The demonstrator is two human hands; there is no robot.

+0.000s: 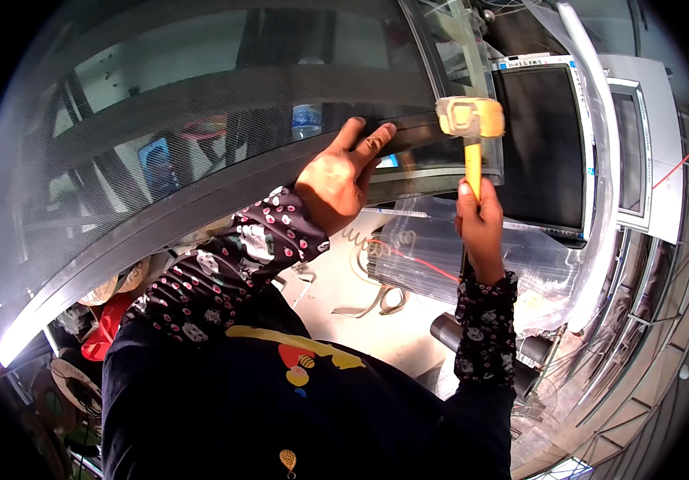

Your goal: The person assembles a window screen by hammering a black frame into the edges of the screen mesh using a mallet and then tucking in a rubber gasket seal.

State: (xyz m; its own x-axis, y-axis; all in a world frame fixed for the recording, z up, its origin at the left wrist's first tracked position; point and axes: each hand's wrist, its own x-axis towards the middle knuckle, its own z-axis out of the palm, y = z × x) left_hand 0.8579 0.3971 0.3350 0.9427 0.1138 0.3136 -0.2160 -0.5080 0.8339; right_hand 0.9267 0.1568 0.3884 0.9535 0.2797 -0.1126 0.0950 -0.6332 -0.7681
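While the right hand (pixel 482 228) grasps the yellow handle of a mallet (pixel 472 132), its thumb laid up along the shaft, the left hand (pixel 332 188) rests on the dark frame (pixel 224 178) of a large mesh screen (pixel 272 84). Two fingers of the left hand stretch forward over the frame, and whether the hand also grips the bar from below I cannot tell. The mallet stands with its blocky yellow and grey head over the frame's right end, near the corner; whether the head touches the frame is unclear. Behind the mesh shows a bottle (pixel 306 120) with a blue band. To the right of the mallet is a dark panel (pixel 540 148) with a pale border, and beside that runs a long white edge of clear plastic sheeting (pixel 605 160). Below the hands, a strap (pixel 384 304) lies curled on the pale floor (pixel 324 308), with a thin red line (pixel 420 262) passing nearby. Both forearms wear dark patterned sleeves (pixel 216 276); a red item (pixel 106 332) sits at the lower left.
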